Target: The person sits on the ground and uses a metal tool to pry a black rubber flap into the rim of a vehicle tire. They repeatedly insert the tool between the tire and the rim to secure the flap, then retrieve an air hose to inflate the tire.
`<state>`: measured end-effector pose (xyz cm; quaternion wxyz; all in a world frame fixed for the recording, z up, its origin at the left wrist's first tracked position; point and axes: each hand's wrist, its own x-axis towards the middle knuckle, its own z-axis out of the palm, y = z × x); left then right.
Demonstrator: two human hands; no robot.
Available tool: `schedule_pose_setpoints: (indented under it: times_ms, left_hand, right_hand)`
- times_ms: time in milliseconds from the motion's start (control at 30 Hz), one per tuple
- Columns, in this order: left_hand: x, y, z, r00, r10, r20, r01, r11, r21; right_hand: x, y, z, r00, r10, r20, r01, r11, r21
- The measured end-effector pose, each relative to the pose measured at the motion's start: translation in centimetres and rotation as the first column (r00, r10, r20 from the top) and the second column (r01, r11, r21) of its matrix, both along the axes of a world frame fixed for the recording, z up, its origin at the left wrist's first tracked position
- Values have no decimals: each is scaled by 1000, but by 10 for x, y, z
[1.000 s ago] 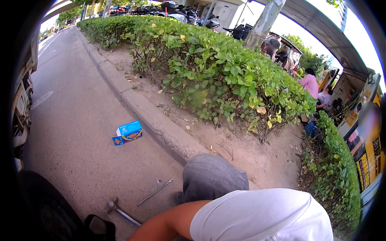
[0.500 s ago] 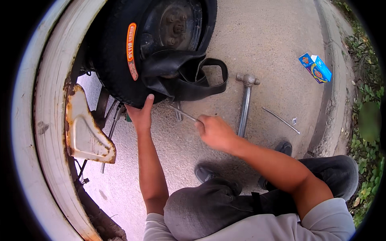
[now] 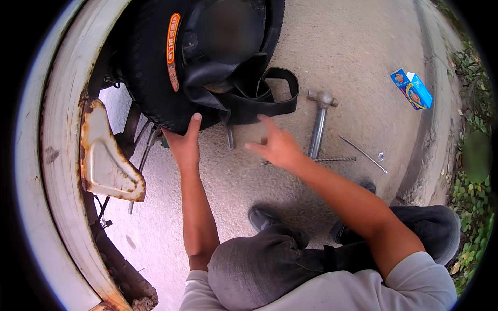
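The left hand point(image 3: 182, 145) presses flat against the tyre point(image 3: 150, 78), while the right hand point(image 3: 277, 147), fingers spread and empty, hovers just below the dangling inner tube point(image 3: 270, 106).

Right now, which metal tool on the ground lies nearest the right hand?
The hammer: its handle runs right beside the right hand, while the thin bent rod lies farther toward the curb.

Bare forearms, a pale grey short-sleeved shirt point(image 3: 332, 290), dark grey trousers point(image 3: 270, 264) and black shoes point(image 3: 262, 217).
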<state>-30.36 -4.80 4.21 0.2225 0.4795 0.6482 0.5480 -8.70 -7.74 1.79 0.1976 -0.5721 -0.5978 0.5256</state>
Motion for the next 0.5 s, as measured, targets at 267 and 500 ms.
schedule_pose_setpoints:
  times_ms: [267, 500]
  left_hand:
    - [18, 0, 29, 999, 33, -37, -34, 999, -15]
    - [26, -4, 40, 999, 36, 2, -36, 999, -14]
  right_hand:
    - [-75, 12, -20, 837, -281, -469, 332, 943, 29]
    - [-57, 52, -15, 477, -564, -674, 561, 786, -261]
